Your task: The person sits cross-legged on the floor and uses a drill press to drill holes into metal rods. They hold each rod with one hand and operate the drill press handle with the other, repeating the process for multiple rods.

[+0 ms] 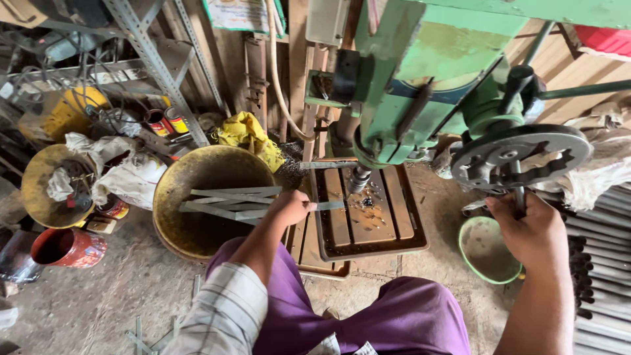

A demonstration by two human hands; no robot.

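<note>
My left hand (pixel 290 206) grips a bundle of long grey metal strips (pixel 231 201), their right end lying on the drill press table (pixel 404 244) below and to the left of the drill chuck (pixel 359 179). The strips stretch left over a large yellowed metal bowl (pixel 172 223). My right hand (pixel 531 230) is closed on the feed handle (pixel 518 196) that hangs from the grey spoked wheel (pixel 519 156) of the green drill press (pixel 420 72). Metal chips lie on the wooden slats of the table. My purple-trousered knees are at the bottom.
A green bowl (pixel 488 248) sits on the ground under my right hand. Metal rods (pixel 601 276) are stacked at right. At left stand a red pot (pixel 66 248), a second bowl (pixel 33 197) with rags, cans (pixel 165 121) and a metal shelf frame (pixel 151 59). Loose strips (pixel 141 336) lie on the floor.
</note>
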